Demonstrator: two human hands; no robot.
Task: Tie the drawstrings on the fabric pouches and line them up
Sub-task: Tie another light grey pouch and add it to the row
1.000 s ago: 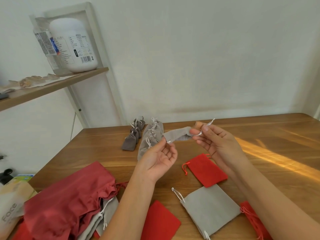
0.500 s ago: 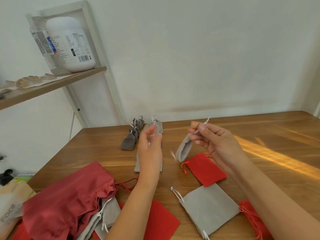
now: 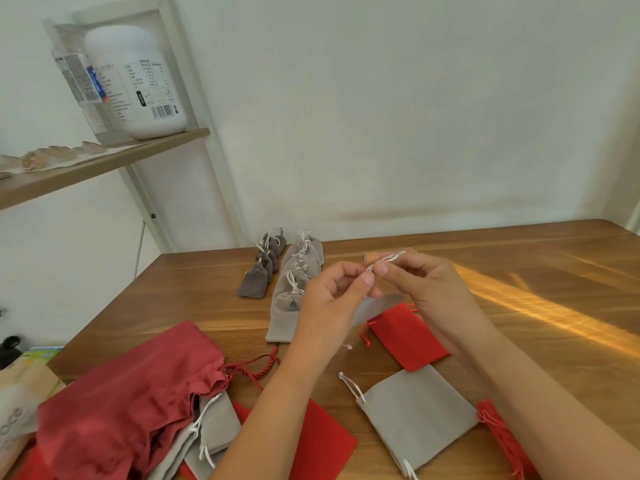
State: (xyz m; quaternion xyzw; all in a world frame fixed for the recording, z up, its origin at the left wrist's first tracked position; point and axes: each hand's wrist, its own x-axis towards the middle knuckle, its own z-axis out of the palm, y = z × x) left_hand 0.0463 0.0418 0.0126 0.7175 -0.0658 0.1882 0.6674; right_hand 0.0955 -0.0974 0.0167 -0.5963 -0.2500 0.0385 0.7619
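Note:
A small light grey pouch hangs blurred in the air between my hands. My right hand pinches its white drawstring near the top. My left hand meets it there, thumb and fingers pinching the same drawstring. Behind them, a row of tied light grey pouches and a shorter row of tied dark grey pouches run back toward the wall. Loose on the wooden table lie a red pouch, a flat grey pouch and another red pouch.
A large red drawstring bag lies at the front left over more grey pouches. A red pouch peeks out under my right forearm. A shelf with a white bottle stands at the left wall.
My left hand let go of the pouch's bottom, swung away, then came back up to the drawstring at my right hand. The pouch dropped from stretched flat to hanging.

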